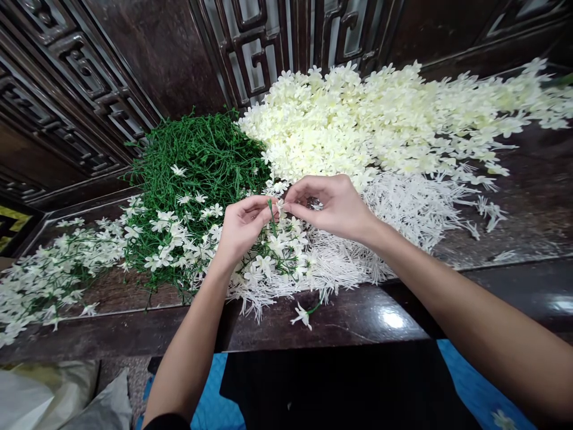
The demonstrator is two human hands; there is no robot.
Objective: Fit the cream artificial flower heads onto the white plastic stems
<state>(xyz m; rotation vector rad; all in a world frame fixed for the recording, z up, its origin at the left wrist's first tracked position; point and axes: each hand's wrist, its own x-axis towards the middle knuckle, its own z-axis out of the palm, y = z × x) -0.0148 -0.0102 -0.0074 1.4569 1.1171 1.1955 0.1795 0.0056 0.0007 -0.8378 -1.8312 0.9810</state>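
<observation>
On the dark wooden counter (367,316), a heap of green plastic stems (206,155) lies left of a pile of cream plastic blossoms (380,125); white plastic sprigs (403,209) lie before both, carved wooden panels (89,77) behind.

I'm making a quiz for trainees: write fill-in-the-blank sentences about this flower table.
The left hand pinches a thin ____ stem.
The bare stem heap lies ____ of the cream blossom pile.
One loose flower lies on the dark ____ table.
Missing words: green, left, wooden.
</observation>
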